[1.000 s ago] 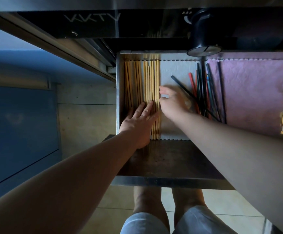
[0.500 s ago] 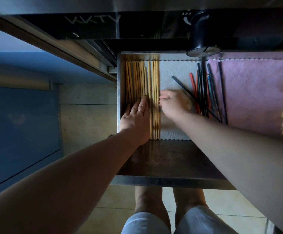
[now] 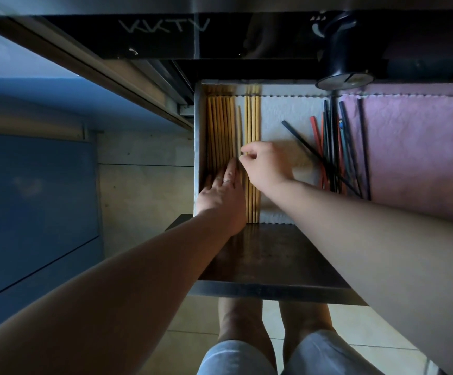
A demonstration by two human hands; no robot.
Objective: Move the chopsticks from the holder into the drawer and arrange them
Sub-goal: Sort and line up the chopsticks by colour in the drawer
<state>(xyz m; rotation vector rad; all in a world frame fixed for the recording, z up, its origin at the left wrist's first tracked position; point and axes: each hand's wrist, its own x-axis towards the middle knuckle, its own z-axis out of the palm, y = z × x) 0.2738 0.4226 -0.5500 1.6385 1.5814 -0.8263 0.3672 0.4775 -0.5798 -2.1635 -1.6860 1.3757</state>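
So going left to right: the open drawer (image 3: 197,147) has a tidy block of wooden chopsticks (image 3: 220,131) pushed up against its left wall, all lined up running near to far. The left hand (image 3: 221,193) is lying flat and open on the near end of that block, fingers together and holding nothing, just pressing down on them; there's a ring on one finger. Right beside it there's one single chopstick (image 3: 239,125) sitting in a gap, and the right hand (image 3: 267,167) has its thumb and fingertips pinched in at that stick, looks like it's gripping or nudging it. Then another small neat group of wooden ones (image 3: 252,117) on the white liner (image 3: 287,112). Further right is the messy part: a pile of dark and red chopsticks (image 3: 333,147), one black one lying diagonally across the rest, partly on the pink cloth (image 3: 409,144). So I'd say the wooden ones are nearly sorted, just that gap to close, and the dark and red bunch is still untouched. A round black thing (image 3: 340,63) sits at the far edge above the drawer, maybe the holder, can't tell. Only writing I can read is "VKTV" or so on the black panel (image 3: 166,25) up top.
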